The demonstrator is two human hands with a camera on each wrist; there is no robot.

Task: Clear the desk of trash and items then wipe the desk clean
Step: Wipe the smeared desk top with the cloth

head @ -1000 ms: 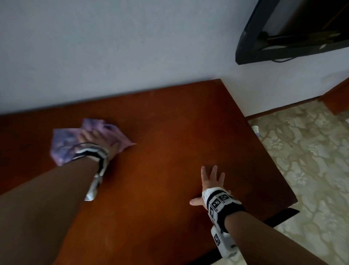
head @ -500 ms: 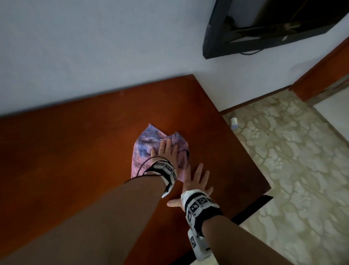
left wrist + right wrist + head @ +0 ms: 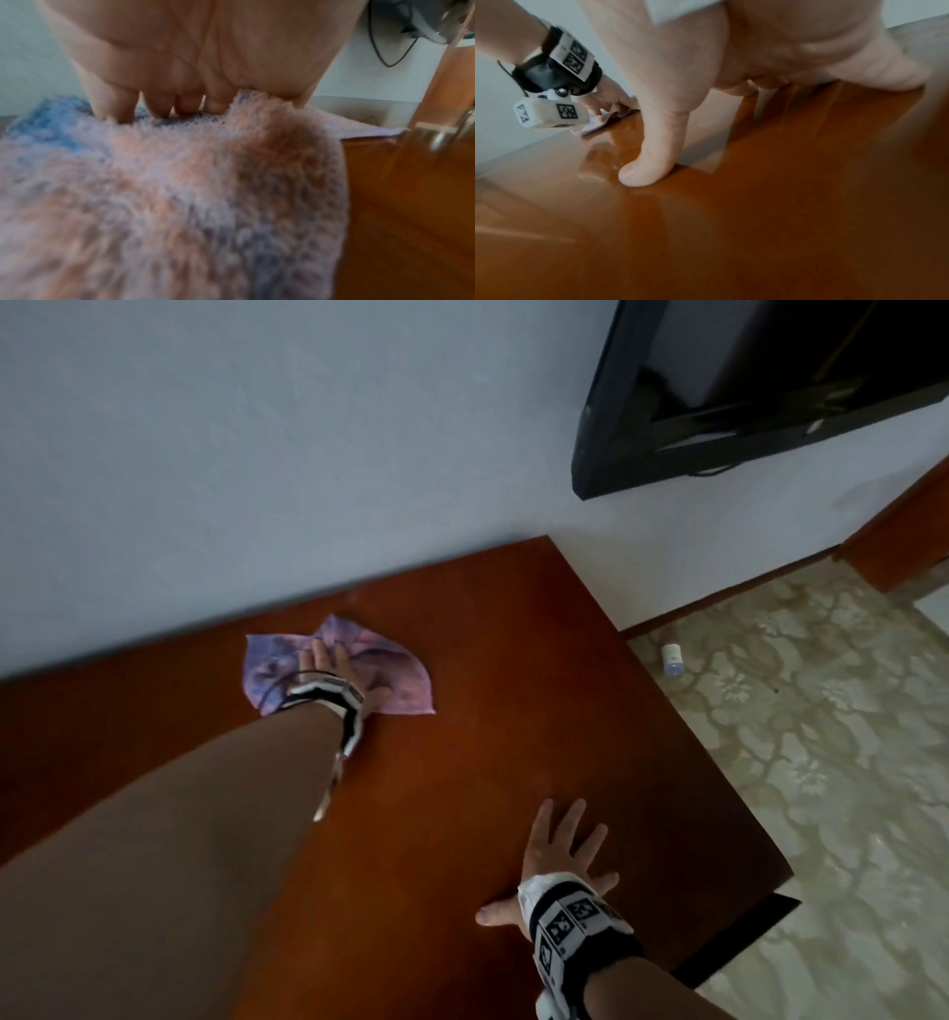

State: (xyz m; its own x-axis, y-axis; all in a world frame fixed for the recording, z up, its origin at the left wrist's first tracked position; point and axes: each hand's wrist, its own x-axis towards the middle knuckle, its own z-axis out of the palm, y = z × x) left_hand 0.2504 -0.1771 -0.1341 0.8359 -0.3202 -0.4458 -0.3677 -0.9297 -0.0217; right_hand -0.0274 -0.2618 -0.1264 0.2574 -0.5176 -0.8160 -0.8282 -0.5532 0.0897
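A purple and blue mottled cloth [image 3: 395, 675] lies on the reddish-brown desk [image 3: 513, 711] close to the back wall. My left hand [image 3: 328, 662] presses flat on top of the cloth, fingers pointing toward the wall. In the left wrist view the fingertips [image 3: 159, 107] dig into the fluffy cloth [image 3: 180, 203], which bunches under the palm. My right hand [image 3: 560, 845] rests flat on the desk near the front right corner, fingers splayed and holding nothing. The right wrist view shows its thumb [image 3: 652, 158] on the glossy wood, with the left hand [image 3: 608, 95] and cloth [image 3: 595, 125] beyond.
A black wall-mounted screen [image 3: 719, 403] hangs above and to the right of the desk. A small white bottle [image 3: 672, 658] lies on the patterned floor [image 3: 821, 762] beside the desk's right edge. A dark bar [image 3: 744, 942] shows under the front right corner.
The left hand swept the cloth right until it was beside the right hand, then pushed it away toward the back wall. The right hand stayed flat on the desk.
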